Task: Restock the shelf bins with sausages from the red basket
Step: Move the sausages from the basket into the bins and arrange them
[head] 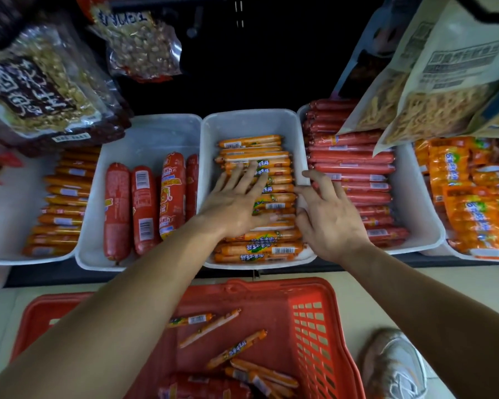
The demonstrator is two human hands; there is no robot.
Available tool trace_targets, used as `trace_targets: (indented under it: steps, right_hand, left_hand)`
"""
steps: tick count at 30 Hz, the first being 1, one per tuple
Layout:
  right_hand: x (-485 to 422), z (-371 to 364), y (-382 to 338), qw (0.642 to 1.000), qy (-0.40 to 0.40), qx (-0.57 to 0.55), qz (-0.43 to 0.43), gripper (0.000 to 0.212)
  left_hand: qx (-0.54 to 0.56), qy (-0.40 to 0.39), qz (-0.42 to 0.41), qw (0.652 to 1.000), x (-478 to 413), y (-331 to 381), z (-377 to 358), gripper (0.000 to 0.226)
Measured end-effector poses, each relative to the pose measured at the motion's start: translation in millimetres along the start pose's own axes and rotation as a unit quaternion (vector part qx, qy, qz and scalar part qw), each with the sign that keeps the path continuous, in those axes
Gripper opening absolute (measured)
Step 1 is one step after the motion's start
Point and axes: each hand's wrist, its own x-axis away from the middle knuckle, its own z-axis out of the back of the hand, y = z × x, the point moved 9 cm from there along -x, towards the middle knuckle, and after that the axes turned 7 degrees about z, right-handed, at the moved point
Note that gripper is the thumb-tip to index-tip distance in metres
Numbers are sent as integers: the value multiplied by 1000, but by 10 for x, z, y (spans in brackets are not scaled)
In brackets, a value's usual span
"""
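Left hand (234, 205), centre of frame: fingers straight, spread flat on orange sausages (260, 249) stacked in middle white bin (248, 115). Right hand (329, 220) just beside it, at bin's right wall: fingers loosely bent, tips against wall and sausage ends, gripping nothing. Red basket (314, 326) on floor, bottom of frame, under both forearms; loose sausages (236, 348) scattered inside. Thick red sausages (144, 208) in bin to left, slim red sausages (355, 156) in bin to right. Shoe (392, 367) lower right.
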Motion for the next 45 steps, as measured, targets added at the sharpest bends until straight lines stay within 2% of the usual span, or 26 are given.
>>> trace_targets:
  steps: [6,9,13,19,23,26,30,33,36,39,42,45]
  right_hand:
    - [7,-8,1,1000,2,6,3,51]
    - [5,2,-22,999,-20,36,-1,48]
    - [-50,165,-186,986,-106,127,5,54]
    - [-34,727,-972,968,-184,155,71,62]
    - [314,736,-1601,960,-197,149,131,62]
    - [723,447,-1942,959,-209,126,147,58]
    - [1335,-346,-2030,943,-286,103,136,61]
    - [1713,-996,-1893,926,-353,92,94,68]
    - [1950,-1491,-1676,921,-383,59,27,74]
    - [2076,-1940,-1577,910,-413,19,15,76]
    - [2068,-2199,-1692,915,-402,-29,31,67]
    - [2008,-2324,-1839,921,-386,-38,42,53]
  left_hand:
    - [-21,26,19,999,-365,-79,199,84]
    - [10,29,16,999,-245,-65,325,86]
    - [85,52,6,995,482,-174,533,81]
    - [156,45,125,979,1946,-750,658,70]
    - [165,46,160,972,2810,-834,442,62]
    - [181,18,181,966,3236,-810,27,59]
    - [188,-48,169,966,3470,-701,-679,61]
    - [194,-107,170,960,3492,-658,-1194,71]
    - [186,-153,162,957,3382,-636,-1611,75]
    - [174,-190,137,957,3214,-612,-1940,82]
    - [167,-242,126,948,3030,-596,-2222,84]
    - [159,-254,117,947,2905,-592,-2389,78]
